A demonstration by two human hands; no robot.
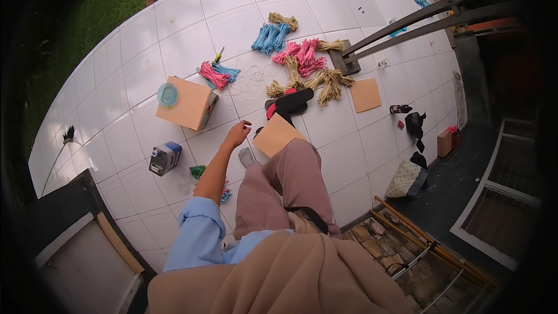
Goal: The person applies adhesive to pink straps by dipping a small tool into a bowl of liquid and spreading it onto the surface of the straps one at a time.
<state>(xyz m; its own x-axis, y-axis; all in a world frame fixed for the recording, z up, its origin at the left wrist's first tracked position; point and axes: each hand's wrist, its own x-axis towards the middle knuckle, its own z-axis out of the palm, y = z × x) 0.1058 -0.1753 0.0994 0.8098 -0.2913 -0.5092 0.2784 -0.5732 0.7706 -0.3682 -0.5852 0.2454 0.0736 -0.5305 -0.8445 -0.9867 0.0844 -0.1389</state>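
Left of the bare left hand (238, 134), I see on my feed a tan cardboard box (189, 107), a round translucent teal container (167, 95) on top; right of the hand, a flat tan square sheet (275, 136), pink stringy bundles (306, 52) beyond.

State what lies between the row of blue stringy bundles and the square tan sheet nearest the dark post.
In the head view, pink stringy bundles lie nearer the blue bundles, then tan stringy bundles nearer the sheet.

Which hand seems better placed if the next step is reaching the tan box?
Probably the left hand: it is stretched out in front, close by the tan box, while the right hand is not in view.
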